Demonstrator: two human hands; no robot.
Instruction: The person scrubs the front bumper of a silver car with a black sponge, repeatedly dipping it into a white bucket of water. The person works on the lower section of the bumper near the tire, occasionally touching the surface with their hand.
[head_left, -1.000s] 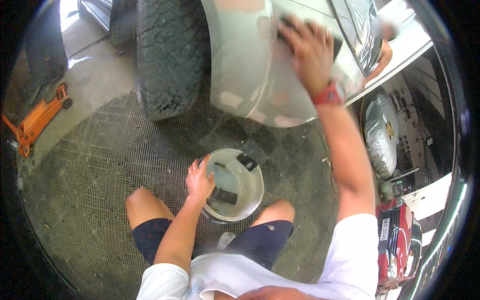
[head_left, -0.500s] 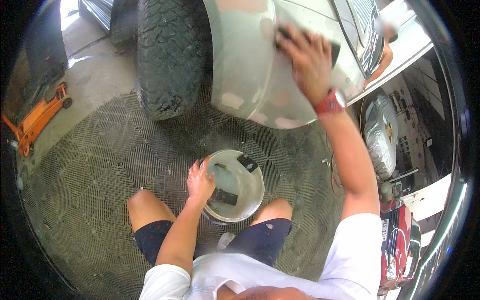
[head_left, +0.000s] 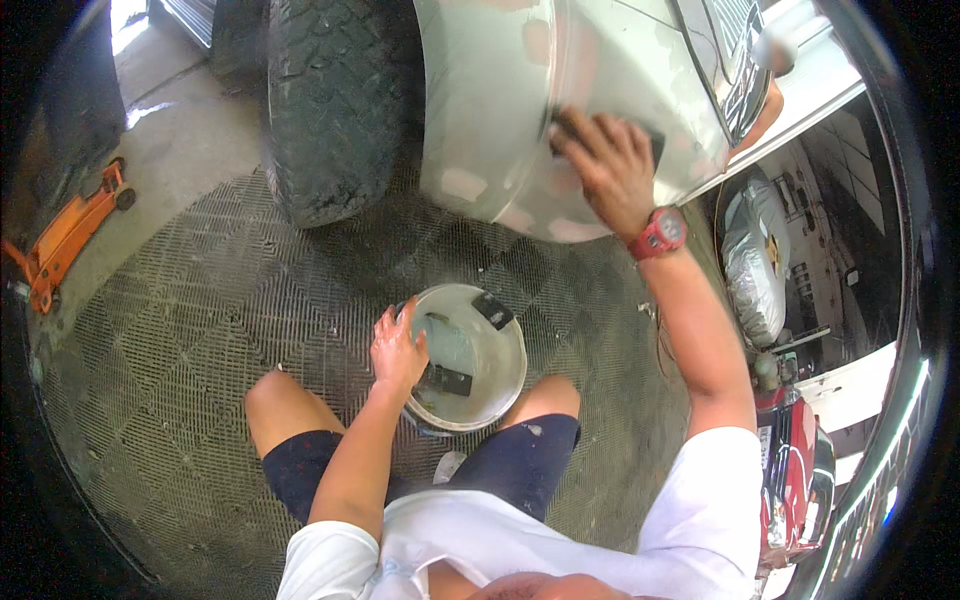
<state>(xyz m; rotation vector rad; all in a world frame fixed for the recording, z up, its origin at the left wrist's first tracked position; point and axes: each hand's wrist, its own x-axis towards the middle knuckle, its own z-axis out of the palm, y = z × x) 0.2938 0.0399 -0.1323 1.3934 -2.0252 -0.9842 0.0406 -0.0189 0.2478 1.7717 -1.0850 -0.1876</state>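
My right hand (head_left: 613, 172), with a red watch on the wrist, presses a dark sanding block (head_left: 656, 148) flat against a pale car body panel (head_left: 485, 95). The block's ends show on both sides of my fingers. Pinkish patches mark the panel's dull surface. Between my knees stands a whitish bucket (head_left: 521, 365) with cloudy water inside. My left hand (head_left: 398, 352) is closed over its left rim, thumb toward the inside; what lies under the fingertips is hidden. Two black rectangular pads are in the bucket, one pad (head_left: 492, 311) against the far wall, the other pad (head_left: 449, 380) lower down in it.
A large black tyre (head_left: 330, 120) stands left of the panel. An orange floor jack (head_left: 75, 232) is at the far left. Dark ribbed matting (head_left: 190, 330) covers the floor. Another person's arm (head_left: 765, 122) shows at the upper right. A red car (head_left: 790, 470) is at the right.
My right hand has slid the sanding block down the panel, toward me. The left hand stays at the bucket's rim. The whole view has shifted slightly.
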